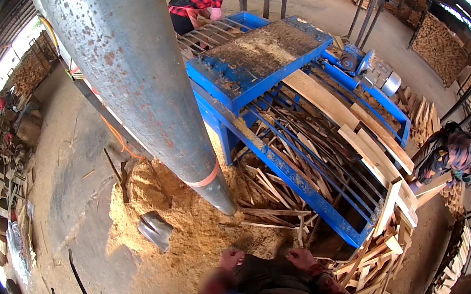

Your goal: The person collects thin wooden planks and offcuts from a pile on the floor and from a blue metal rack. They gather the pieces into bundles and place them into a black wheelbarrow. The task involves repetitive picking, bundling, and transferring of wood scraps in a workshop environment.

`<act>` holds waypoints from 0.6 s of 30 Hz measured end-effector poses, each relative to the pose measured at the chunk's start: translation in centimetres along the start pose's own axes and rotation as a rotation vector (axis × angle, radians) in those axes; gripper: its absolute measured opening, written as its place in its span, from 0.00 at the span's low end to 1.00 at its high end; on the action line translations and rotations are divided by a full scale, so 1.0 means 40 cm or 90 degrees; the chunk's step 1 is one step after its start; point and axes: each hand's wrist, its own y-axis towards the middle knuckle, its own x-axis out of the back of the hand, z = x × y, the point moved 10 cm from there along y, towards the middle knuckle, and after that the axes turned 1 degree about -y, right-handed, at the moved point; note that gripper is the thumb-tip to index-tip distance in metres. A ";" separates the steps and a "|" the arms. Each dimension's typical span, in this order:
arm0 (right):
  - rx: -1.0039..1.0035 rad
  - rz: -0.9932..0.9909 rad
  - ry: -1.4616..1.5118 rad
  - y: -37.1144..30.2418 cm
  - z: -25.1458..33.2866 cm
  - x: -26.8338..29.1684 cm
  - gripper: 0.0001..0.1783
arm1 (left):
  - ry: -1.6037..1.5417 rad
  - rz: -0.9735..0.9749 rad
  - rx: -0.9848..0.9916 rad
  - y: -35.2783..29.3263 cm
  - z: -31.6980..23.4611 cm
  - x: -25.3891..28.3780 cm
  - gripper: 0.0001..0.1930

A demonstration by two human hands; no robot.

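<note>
**Bare hands over a heap of offcuts**

Both hands sat at the bottom centre of the frame, low over the sawdust. The left hand [231, 258] was curled with fingers bent, and the right hand [301, 256] was likewise half closed — whether either had hold of anything I could not tell, a dark bundle [266, 278] below them hiding the palms.

Nearest them lay the wood strips [267, 210], scattered loose on the sawdust pile [186, 223] just above the hands and under the blue slatted machine [285, 164]. They looked light, stiff and rough-sawn — likely splintery, thin enough to snap if levered. Taking one near its middle, across the flat faces, seemed the safest hold.

A shovel [155, 229] rested at lower left, beside the big grey duct [146, 93]. Two other people bent at work, at the top and the right edge.
</note>
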 end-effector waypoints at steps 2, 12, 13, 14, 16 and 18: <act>-0.005 -0.010 0.011 0.004 0.002 -0.002 0.19 | -0.013 0.007 -0.005 0.009 -0.009 0.015 0.09; -0.059 -0.049 0.036 -0.010 0.038 0.060 0.19 | 0.082 0.009 0.044 0.071 0.011 0.007 0.13; -0.055 -0.042 0.037 -0.008 0.049 0.067 0.20 | 0.084 0.006 0.046 0.078 0.022 0.013 0.13; -0.055 -0.039 0.038 -0.009 0.055 0.074 0.20 | 0.089 0.007 0.049 0.084 0.032 0.014 0.13; -0.025 -0.034 0.018 0.003 0.060 0.082 0.19 | 0.062 -0.023 0.089 0.082 0.065 0.038 0.14; -0.005 -0.044 -0.007 0.009 0.044 0.093 0.17 | 0.054 -0.040 0.118 0.084 0.115 0.051 0.15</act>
